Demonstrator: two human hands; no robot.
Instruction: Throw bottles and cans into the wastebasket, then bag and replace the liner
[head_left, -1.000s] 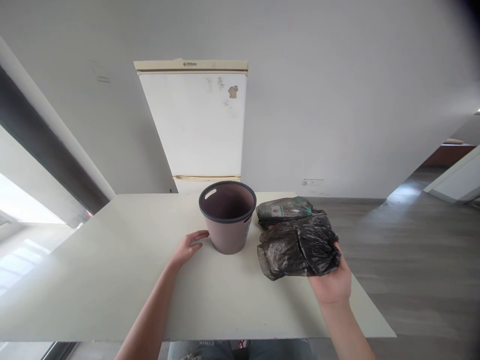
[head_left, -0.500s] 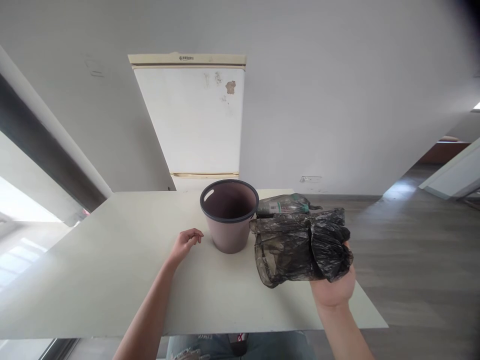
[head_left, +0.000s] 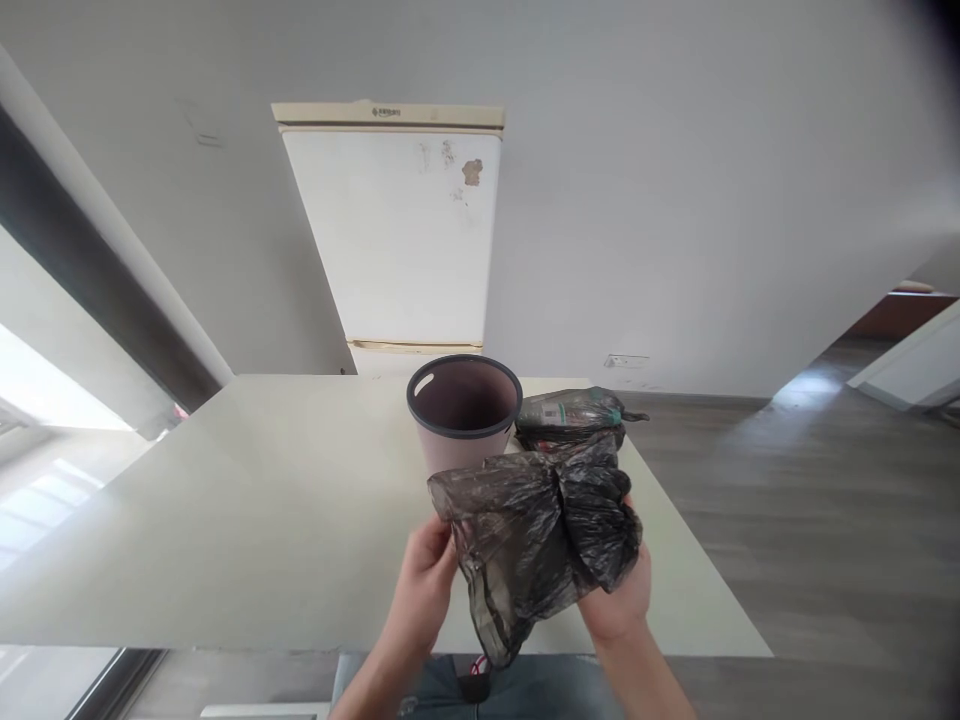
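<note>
A thin black plastic bag (head_left: 536, 535), crumpled and bunched toward its right end, is held between both hands above the near part of the table. My left hand (head_left: 429, 565) is closed on the bag's left edge, with the fingertips partly behind the plastic. At the bunched right end, my right hand (head_left: 624, 592) grips the bag from beneath; most of its fingers are hidden. Just beyond the bag stands a mauve trash bin (head_left: 465, 405) with a dark rim and a handle slot. The bag covers the bin's lower front.
Right of the bin lies a second dark bag (head_left: 574, 410), knotted, with a plastic bottle showing through. Everything rests on a white table (head_left: 247, 520), whose right edge drops to a wooden floor (head_left: 750, 520). A white fridge (head_left: 405, 230) stands behind, against the grey wall.
My left hand has moved from the table beside the bin to the bag's left edge and closed on it. My right hand has brought the bag left and nearer to me.
</note>
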